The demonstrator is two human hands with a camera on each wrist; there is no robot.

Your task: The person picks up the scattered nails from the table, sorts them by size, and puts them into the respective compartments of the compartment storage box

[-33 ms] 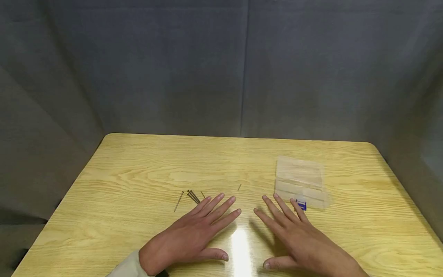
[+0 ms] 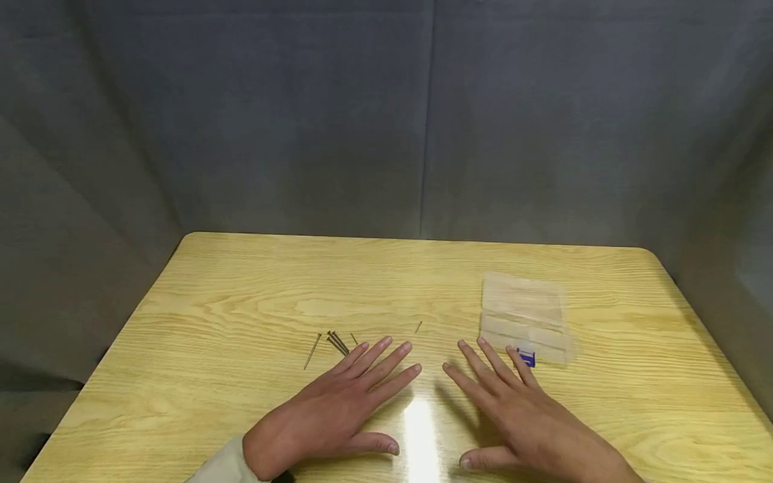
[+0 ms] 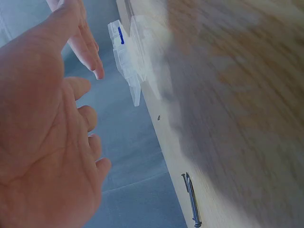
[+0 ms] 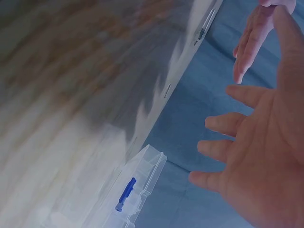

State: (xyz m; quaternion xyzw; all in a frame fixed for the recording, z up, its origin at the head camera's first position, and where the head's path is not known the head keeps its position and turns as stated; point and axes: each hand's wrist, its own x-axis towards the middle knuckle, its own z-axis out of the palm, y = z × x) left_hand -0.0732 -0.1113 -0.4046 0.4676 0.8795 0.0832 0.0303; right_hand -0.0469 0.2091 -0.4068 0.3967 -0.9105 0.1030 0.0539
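Note:
Both hands lie flat, palms down, on the wooden table (image 2: 241, 295) near its front edge. My left hand (image 2: 338, 409) has straight spread fingers and holds nothing; just beyond its fingertips lies a small bunch of long nails (image 2: 335, 342) (image 3: 192, 198), with one nail (image 2: 311, 351) apart on the left. My right hand (image 2: 519, 416) is flat too, its fingertips close to a clear plastic box (image 2: 524, 318) (image 4: 124, 194) (image 3: 126, 61) with a blue latch (image 2: 527, 358). A tiny nail (image 2: 417, 327) (image 4: 166, 90) lies between the hands, further back.
Grey cloth (image 2: 423, 114) hangs behind and at both sides of the table. The table's rounded far corners and far edge (image 2: 417, 239) show in the head view.

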